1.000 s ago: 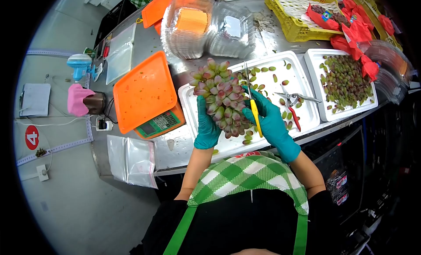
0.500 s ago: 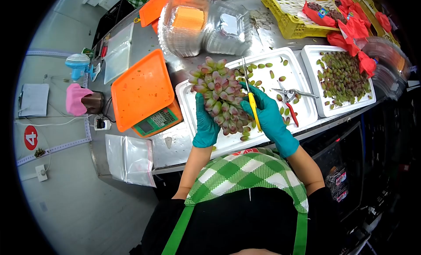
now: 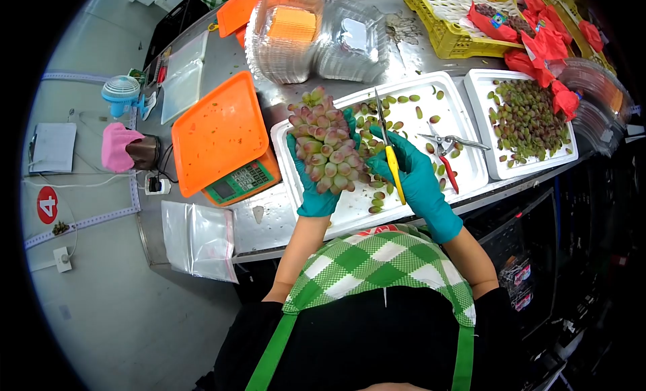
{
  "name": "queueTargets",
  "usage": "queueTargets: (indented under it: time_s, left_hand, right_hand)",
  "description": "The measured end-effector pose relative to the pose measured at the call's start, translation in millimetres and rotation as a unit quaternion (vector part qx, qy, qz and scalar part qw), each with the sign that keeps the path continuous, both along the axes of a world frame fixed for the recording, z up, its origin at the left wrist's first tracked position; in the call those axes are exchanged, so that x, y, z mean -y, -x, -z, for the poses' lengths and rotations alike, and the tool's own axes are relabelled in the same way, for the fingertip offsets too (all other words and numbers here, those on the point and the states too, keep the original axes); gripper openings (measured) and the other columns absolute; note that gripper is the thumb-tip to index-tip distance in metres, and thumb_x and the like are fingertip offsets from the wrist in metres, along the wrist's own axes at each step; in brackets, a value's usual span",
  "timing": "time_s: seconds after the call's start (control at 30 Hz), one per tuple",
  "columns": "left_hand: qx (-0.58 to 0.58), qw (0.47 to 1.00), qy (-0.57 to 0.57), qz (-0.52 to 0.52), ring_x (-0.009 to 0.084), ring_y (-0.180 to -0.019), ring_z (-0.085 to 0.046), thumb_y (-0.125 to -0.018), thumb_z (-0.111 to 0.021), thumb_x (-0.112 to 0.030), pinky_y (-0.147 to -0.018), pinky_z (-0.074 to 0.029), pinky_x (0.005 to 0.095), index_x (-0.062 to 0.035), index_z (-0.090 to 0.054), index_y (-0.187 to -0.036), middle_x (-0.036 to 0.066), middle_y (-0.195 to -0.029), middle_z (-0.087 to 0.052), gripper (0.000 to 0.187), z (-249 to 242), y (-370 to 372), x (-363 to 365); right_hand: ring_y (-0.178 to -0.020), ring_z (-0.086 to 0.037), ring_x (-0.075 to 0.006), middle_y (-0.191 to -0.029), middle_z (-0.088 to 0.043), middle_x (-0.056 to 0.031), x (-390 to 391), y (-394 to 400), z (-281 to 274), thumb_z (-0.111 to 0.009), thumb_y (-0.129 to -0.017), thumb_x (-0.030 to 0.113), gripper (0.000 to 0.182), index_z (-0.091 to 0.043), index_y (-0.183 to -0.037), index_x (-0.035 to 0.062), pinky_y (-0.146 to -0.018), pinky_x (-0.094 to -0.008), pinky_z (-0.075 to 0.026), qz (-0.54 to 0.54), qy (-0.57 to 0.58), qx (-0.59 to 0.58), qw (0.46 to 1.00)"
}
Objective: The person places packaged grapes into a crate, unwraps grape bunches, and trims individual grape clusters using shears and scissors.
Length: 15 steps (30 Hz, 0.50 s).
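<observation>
My left hand (image 3: pixel 317 194), in a teal glove, is wrapped around a large bunch of grapes (image 3: pixel 324 149), green tinged with purple-red. Gloved alike, my right hand (image 3: pixel 418 182) grips yellow-handled scissors (image 3: pixel 393 170), whose blades point away from me just right of the bunch. Its fingertips are close to the grapes' right side; whether they touch cannot be made out. Under both hands lies a white tray (image 3: pixel 465 125) with loose grapes scattered in it. Red-handled pruning shears (image 3: pixel 449 172) rest at the tray's right part.
A second white tray (image 3: pixel 476 98) at right holds many loose grapes. An orange-topped scale (image 3: pixel 219 132) stands at left, near clear plastic bags (image 3: pixel 198 240). Stacked clear containers (image 3: pixel 279 51) and a yellow crate (image 3: pixel 447 45) with red wrapping are behind.
The bunch has turned in my left hand and shifted slightly left. More of the left glove's fingers shows at its right side. The scissors remain in my right hand.
</observation>
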<state>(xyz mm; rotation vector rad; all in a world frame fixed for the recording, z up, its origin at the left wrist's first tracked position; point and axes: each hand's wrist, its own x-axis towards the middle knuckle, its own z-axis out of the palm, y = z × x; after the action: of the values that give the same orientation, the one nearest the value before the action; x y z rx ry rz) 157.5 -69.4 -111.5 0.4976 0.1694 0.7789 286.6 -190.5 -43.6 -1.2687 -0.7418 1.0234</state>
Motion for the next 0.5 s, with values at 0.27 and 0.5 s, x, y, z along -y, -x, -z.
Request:
queueTargets:
  time_s: [0.27,0.5]
  left_hand:
    - [-0.019,0.994,0.063,-0.089,0.0257,-0.116,-0.041,-0.084,-0.046,-0.045,-0.098,-0.034,0.0413,-0.0104,-0.032,-0.128,0.011,-0.128,-0.039,0.058,-36.8,-15.2,3.2]
    - [-0.057,0.992,0.02,-0.111,0.0247,-0.115,-0.042,-0.084,-0.047,-0.044,-0.098,-0.034,0.0404,-0.0087,-0.032,-0.128,0.011,-0.126,-0.041,0.058,-43.2,-18.9,5.3]
  right_hand:
    - [-0.085,-0.049,-0.007,-0.102,-0.053,-0.0029,-0.7,0.5,-7.8,-0.064,-0.074,0.002,0.055,-0.041,-0.124,0.0042,-0.077,-0.0221,-0.045,0.042,-0.023,0.067,0.997]
    - [-0.084,-0.051,-0.007,-0.101,-0.055,-0.004,3.6,-6.2,-7.4,-0.072,-0.068,0.007,0.059,-0.045,-0.121,0.0069,-0.075,-0.0203,-0.044,0.041,-0.002,0.081,0.996]
